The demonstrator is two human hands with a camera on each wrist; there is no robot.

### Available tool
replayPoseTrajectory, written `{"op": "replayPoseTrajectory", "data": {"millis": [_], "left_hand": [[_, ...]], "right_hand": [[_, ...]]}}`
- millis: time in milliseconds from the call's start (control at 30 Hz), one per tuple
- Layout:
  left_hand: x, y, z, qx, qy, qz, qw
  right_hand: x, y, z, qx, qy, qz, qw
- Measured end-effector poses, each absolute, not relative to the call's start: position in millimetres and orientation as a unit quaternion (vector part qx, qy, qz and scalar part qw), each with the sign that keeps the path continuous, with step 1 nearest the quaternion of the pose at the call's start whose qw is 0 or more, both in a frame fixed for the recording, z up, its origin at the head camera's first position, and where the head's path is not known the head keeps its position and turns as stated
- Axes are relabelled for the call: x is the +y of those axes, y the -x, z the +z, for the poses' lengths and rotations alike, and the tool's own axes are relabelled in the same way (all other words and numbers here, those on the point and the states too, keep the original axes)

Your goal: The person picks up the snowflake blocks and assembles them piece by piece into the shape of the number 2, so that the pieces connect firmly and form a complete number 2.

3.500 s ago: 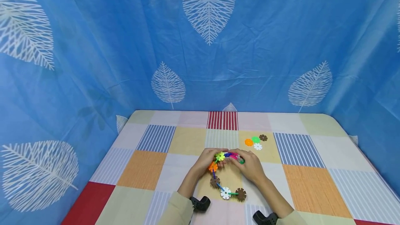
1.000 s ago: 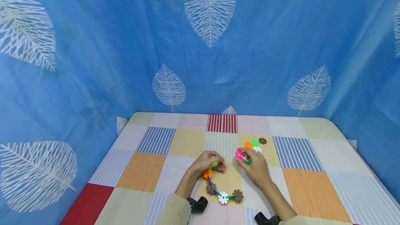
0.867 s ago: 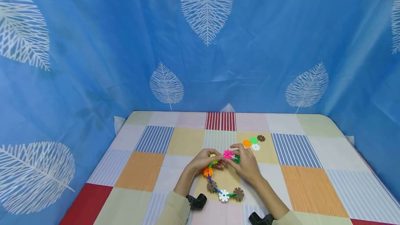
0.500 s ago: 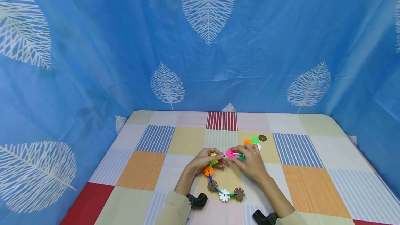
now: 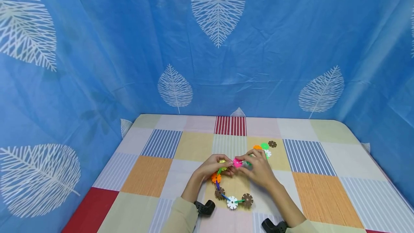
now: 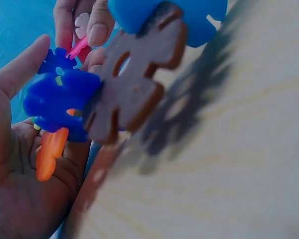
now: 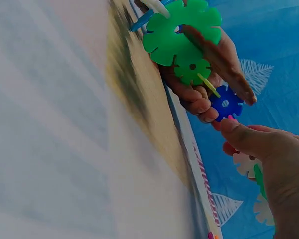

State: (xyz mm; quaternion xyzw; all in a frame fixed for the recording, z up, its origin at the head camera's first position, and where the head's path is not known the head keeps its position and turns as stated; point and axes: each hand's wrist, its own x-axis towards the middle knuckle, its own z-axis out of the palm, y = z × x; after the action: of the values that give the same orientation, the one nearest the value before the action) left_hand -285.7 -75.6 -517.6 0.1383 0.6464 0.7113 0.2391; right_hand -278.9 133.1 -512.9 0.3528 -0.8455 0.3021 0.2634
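One pink disc (image 5: pixel 237 163), pinched by the right hand (image 5: pixel 261 170) at three o'clock from the left hand (image 5: pixel 210 167), meets a blue disc (image 7: pixel 225 103) above the surface (image 5: pixel 150 175), while the left hand pinches a disc chain (image 5: pixel 220 193) trailing toward five o'clock.

Blue curtain (image 5: pixel 268 39), white leaf prints (image 5: pixel 218 10), behind patchwork tablecloth (image 5: pixel 194 145); some squares (image 5: pixel 161 143) striped.

One disc (image 5: pixel 237 163) is pink, the backdrop (image 5: pixel 258 39) blue (white-leafed).
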Motion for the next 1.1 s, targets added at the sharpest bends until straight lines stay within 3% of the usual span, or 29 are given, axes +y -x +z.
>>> {"op": "replayPoseTrajectory", "data": {"millis": [667, 1100], "left_hand": [[-81.9, 287.6, -518.2, 0.602, -0.16, 0.731, 0.28], [-78.3, 285.6, -516.1, 0.644, -0.157, 0.707, 0.247]], "right_hand": [[132.6, 277.5, -510.7, -0.841, -0.348, 0.311, 0.272], [131.6, 278.2, -507.4, -0.836, -0.38, 0.256, 0.303]]}}
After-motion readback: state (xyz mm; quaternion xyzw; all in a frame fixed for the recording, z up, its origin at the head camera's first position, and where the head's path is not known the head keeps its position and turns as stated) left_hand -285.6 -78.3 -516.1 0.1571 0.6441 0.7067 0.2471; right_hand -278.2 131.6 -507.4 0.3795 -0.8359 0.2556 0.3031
